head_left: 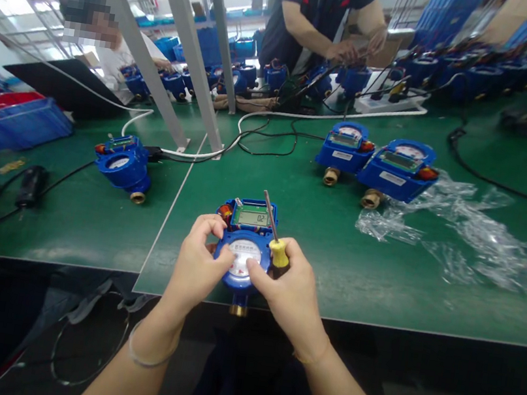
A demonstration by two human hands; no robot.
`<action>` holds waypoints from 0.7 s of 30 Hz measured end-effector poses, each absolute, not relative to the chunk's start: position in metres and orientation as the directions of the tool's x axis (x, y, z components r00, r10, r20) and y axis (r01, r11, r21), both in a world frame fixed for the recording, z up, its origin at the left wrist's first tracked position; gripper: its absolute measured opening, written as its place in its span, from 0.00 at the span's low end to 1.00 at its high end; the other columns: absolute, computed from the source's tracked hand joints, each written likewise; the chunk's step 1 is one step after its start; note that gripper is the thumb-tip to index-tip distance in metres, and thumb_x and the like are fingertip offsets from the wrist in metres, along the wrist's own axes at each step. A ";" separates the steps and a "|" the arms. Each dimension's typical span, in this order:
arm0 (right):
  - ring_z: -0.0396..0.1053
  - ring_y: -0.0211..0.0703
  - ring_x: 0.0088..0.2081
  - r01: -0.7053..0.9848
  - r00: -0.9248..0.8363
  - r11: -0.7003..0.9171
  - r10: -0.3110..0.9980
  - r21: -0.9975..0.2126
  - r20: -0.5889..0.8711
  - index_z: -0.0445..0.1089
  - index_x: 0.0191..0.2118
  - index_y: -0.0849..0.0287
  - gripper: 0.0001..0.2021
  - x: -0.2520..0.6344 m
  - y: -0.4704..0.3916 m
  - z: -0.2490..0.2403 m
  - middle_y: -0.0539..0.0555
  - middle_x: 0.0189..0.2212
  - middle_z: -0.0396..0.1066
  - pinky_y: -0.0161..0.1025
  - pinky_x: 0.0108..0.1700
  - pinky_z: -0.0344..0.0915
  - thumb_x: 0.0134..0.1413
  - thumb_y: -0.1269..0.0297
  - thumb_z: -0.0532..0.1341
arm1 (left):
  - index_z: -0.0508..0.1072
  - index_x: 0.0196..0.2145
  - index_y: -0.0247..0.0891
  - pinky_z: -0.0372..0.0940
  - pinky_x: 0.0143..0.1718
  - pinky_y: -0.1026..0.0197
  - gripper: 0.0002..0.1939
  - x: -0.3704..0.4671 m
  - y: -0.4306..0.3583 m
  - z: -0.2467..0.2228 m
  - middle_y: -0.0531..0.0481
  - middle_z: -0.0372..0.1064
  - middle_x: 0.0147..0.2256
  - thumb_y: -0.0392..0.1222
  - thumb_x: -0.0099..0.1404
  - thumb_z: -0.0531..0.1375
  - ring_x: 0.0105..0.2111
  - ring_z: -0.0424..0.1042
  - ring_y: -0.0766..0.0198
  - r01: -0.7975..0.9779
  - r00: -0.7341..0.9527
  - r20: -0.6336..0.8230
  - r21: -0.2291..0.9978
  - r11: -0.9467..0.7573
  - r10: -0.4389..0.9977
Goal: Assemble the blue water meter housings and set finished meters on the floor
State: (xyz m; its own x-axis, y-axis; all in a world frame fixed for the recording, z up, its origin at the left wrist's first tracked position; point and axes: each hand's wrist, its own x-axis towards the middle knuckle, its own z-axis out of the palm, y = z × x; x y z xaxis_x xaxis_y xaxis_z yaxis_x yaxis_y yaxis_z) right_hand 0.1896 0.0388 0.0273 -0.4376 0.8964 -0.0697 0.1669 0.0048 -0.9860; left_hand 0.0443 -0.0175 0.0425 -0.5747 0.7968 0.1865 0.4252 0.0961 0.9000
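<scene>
A blue water meter [241,272] with a round dial and a lit digital display lies at the table's front edge, its brass fitting toward me. My left hand [202,261] grips its left side, thumb on the dial. From the right, my right hand [292,291] presses its thumb on the dial's edge. That same hand also holds a screwdriver [279,250] with a yellow and dark handle, its metal shaft pointing up and away past the display. The fingers under the meter are hidden.
Two blue meters [395,169] stand right of centre beside crumpled clear plastic [468,221]. Another meter [122,164] with a cable sits left, near a black-handled screwdriver [32,186] and a blue bin [29,123]. Metal posts [177,46] rise behind. Two people work across the table.
</scene>
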 end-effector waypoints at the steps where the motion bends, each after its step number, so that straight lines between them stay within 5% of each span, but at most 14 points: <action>1: 0.60 0.38 0.27 0.164 -0.438 0.005 0.896 -0.986 -0.068 0.63 0.33 0.55 0.13 0.189 0.039 0.027 0.44 0.25 0.63 0.36 0.30 0.58 0.46 0.57 0.66 | 0.59 0.30 0.41 0.64 0.31 0.67 0.09 0.044 -0.018 0.042 0.49 0.60 0.40 0.34 0.52 0.57 0.43 0.64 0.62 0.416 -0.569 0.178 0.904 0.094 0.803; 14: 0.62 0.39 0.28 0.159 -0.438 0.011 0.897 -0.987 -0.061 0.64 0.34 0.55 0.13 0.189 0.038 0.027 0.45 0.26 0.66 0.36 0.31 0.59 0.46 0.56 0.66 | 0.58 0.28 0.41 0.62 0.29 0.63 0.10 0.037 -0.017 0.047 0.51 0.61 0.35 0.39 0.55 0.60 0.36 0.63 0.63 0.511 -0.553 0.183 0.845 0.158 0.813; 21: 0.64 0.40 0.29 0.175 -0.440 0.031 0.896 -0.984 -0.050 0.65 0.35 0.55 0.13 0.190 0.039 0.025 0.47 0.28 0.68 0.37 0.33 0.60 0.46 0.57 0.66 | 0.58 0.28 0.41 0.60 0.33 0.60 0.09 0.037 -0.015 0.058 0.52 0.62 0.34 0.34 0.50 0.57 0.34 0.63 0.63 0.635 -0.468 0.199 0.754 0.171 0.861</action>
